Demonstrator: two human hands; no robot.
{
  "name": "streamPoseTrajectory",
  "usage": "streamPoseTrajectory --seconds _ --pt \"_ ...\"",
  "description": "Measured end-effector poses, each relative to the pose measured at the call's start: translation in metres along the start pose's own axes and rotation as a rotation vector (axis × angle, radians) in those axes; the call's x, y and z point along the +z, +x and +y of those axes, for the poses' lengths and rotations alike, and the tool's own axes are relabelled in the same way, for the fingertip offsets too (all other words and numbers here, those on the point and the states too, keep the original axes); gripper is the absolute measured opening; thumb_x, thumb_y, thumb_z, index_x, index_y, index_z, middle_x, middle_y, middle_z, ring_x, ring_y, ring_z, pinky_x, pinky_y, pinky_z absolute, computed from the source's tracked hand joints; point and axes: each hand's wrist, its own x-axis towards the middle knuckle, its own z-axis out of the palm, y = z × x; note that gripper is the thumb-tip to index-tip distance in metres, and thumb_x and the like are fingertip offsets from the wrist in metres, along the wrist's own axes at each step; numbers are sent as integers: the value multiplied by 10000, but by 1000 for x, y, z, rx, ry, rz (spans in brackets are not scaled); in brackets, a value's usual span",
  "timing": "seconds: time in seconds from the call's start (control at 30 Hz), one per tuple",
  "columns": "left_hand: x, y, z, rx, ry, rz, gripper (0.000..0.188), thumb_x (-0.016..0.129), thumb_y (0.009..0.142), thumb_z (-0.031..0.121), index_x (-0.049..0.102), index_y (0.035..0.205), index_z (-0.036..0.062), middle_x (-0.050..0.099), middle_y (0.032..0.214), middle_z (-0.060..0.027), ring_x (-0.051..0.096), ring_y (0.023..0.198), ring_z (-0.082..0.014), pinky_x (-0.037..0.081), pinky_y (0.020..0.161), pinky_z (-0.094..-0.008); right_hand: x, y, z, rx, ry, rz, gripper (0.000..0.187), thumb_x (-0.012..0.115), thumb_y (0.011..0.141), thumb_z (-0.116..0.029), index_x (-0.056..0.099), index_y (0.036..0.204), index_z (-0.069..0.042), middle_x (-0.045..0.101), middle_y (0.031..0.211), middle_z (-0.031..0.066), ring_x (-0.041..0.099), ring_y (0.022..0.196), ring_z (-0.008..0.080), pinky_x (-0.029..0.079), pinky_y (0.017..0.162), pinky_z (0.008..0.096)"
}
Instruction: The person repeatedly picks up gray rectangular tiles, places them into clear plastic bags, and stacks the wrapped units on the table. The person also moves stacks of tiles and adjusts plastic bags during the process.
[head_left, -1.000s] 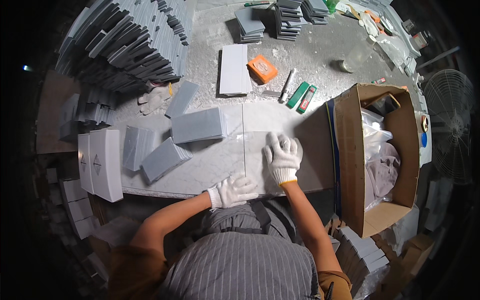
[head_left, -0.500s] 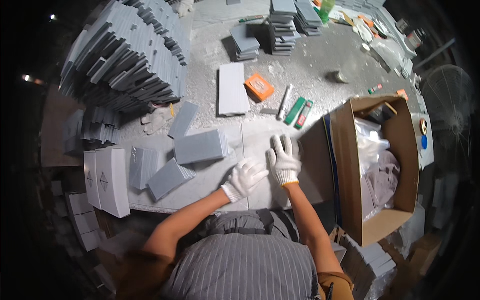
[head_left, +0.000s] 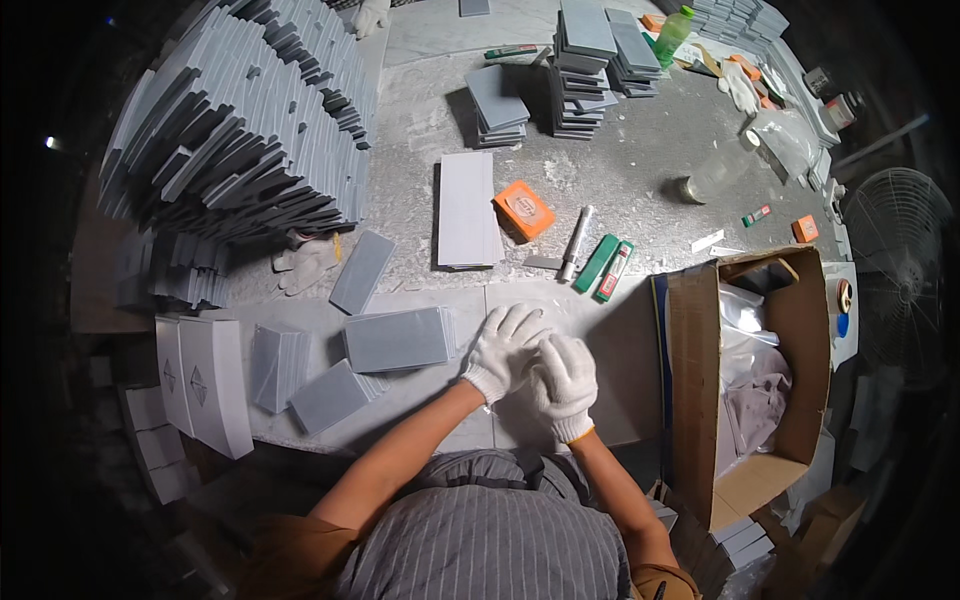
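Observation:
Both hands wear white knit gloves and meet above the pale slab at the table's near edge. My left hand (head_left: pixel 507 350) has its fingers stretched out and slightly apart, palm down. Against its fingertips, my right hand (head_left: pixel 566 385) is closed with bent fingers; whether anything is pinched in it is hidden. Left of my left hand lies a stack of grey tiles (head_left: pixel 398 340), with a second tilted stack (head_left: pixel 335 395) beside it and a third stack (head_left: pixel 280 365) farther left. A single grey tile (head_left: pixel 362 272) lies behind them.
An open cardboard box (head_left: pixel 692 390) with plastic bags stands at my right. Beyond my hands are white boards (head_left: pixel 466 210), an orange box (head_left: pixel 524 210), a silver marker (head_left: pixel 577 243) and green packs (head_left: pixel 598 263). Tall tile piles (head_left: pixel 250 120) rise at left; white cartons (head_left: pixel 215 380) stand near left.
My left hand has moved up and right, its fingers spreading. My right hand has drawn back and closed from a flat, spread pose, now touching the left. The view has tilted slightly.

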Motion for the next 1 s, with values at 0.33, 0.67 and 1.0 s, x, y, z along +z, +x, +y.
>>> streamPoseTrajectory --seconds 0.33,0.67,1.0 --pt "-18 10 -4 -69 -50 101 274 629 798 223 696 1023 83 634 1235 -63 541 1214 -227 404 1051 -394 17 0 34 8 -323 -383 522 598 900 -334 537 1358 -91 544 1381 130 499 1281 339 367 1090 487" --pt "-177 4 -152 -601 -70 21 366 679 834 334 666 1081 64 646 1137 -149 594 1101 -342 475 935 -468 17 0 37 28 -353 -420 472 579 930 -369 574 1338 -133 533 1400 102 452 1324 336 335 1103 498" --pt "-134 -43 -215 -977 29 -317 872 829 651 447 473 1332 35 547 1276 -294 522 1222 -452 455 1002 -510 12 6 35 28 -321 -413 461 609 912 -322 577 1325 -120 532 1389 117 454 1323 319 330 1098 492"
